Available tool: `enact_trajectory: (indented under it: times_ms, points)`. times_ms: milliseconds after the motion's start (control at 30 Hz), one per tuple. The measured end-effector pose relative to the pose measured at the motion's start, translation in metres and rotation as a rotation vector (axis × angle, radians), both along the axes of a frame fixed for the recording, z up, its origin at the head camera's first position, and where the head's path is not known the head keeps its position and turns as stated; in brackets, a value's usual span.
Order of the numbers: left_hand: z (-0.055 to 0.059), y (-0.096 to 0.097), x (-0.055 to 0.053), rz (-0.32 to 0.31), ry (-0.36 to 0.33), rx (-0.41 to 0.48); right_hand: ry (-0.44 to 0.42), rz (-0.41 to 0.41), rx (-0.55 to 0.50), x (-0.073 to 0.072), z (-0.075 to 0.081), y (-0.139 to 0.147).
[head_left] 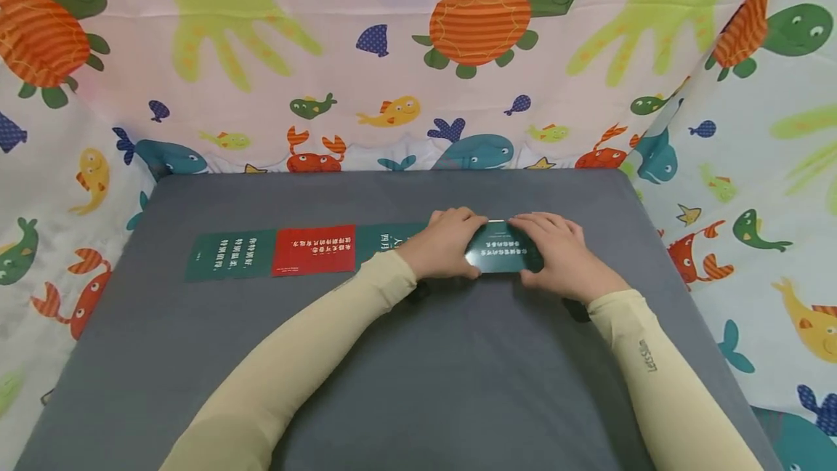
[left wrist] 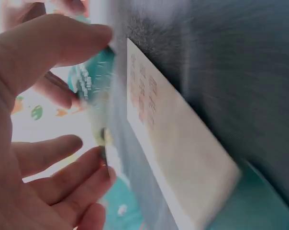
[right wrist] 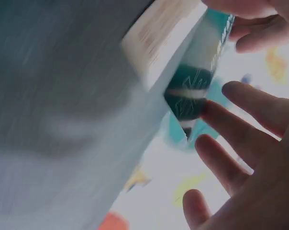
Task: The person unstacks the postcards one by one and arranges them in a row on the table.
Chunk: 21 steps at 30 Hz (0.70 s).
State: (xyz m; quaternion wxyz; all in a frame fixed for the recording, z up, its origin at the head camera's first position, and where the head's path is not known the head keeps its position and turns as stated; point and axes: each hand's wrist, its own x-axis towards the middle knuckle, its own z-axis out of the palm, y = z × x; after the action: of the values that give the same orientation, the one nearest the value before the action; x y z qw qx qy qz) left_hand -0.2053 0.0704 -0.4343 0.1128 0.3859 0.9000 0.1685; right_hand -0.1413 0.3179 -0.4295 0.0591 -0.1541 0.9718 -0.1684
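Observation:
A green card (head_left: 502, 247) with white printed lines is between the two hands, raised off the grey table in both wrist views. My left hand (head_left: 445, 244) grips its left end, thumb at the near edge and fingers at the far edge. At its right end, my right hand (head_left: 564, 253) holds it the same way. Left of them lie a green card (head_left: 230, 256), a red card (head_left: 314, 250) and another green card (head_left: 378, 240) in a row, the last partly covered by the left hand. A printed card (left wrist: 178, 143) looks pale in the left wrist view.
The grey tabletop (head_left: 405, 384) spreads in front of and around the cards. A curtain (head_left: 405, 78) printed with sea animals hangs behind the table and along both sides. Small dark objects show beneath both wrists.

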Motion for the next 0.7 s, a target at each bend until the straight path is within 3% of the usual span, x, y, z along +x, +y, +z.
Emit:
enact_trajectory:
  times_ms: [133, 300, 467, 700]
  points:
    - [-0.006, 0.039, -0.021, -0.002, -0.014, -0.006, -0.063, -0.065, 0.014, -0.018, -0.007, 0.031]
    - [-0.015, 0.066, -0.034, 0.033, -0.038, -0.028, -0.132, -0.099, -0.002, -0.035, -0.017, 0.051]
    - [-0.022, 0.085, -0.039, 0.023, -0.043, -0.023, -0.182, -0.141, 0.008, -0.039, -0.023, 0.066]
    - [-0.024, 0.110, -0.035, 0.003, -0.041, -0.032, -0.218, -0.180, 0.004, -0.032, -0.025, 0.085]
